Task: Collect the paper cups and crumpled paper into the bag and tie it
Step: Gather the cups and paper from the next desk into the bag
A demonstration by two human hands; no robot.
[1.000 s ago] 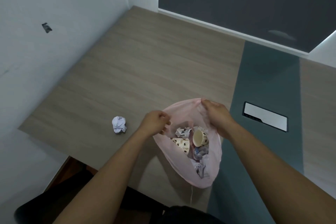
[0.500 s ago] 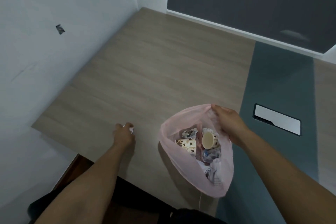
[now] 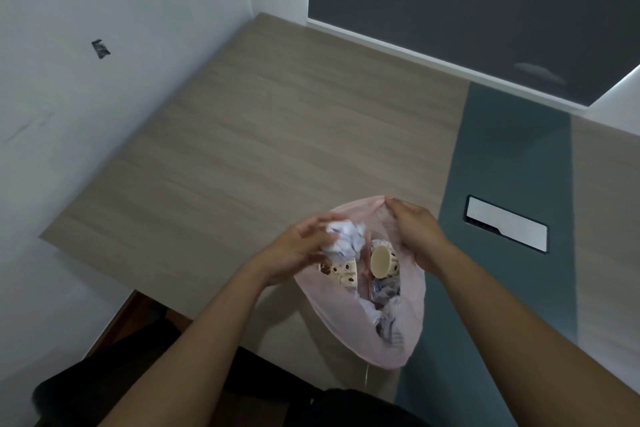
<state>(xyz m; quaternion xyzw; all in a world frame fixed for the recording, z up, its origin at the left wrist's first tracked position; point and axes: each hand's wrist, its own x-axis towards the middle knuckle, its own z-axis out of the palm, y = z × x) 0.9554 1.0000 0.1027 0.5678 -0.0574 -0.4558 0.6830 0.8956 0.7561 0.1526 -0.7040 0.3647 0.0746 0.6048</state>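
On pale wood-grain tabletop (image 3: 277,149), near its front edge: thin pink plastic bag (image 3: 414,315), mouth up. Inside it, spotted paper cup (image 3: 341,270) at left, cream paper cup (image 3: 381,262) just right of that, crumpled printed paper (image 3: 384,291) nearer. Over the mouth's left side, crumpled white paper ball (image 3: 346,239) gripped in left hand (image 3: 298,250) — right hand (image 3: 415,232) pinching far rim. Right of the bag, flat white rectangular hatch (image 3: 505,227) set in teal table strip (image 3: 502,156)

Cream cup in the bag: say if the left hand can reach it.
Probably not yet: left hand grips a paper ball; otherwise the right hand holds the bag open and the cup lies uncovered.
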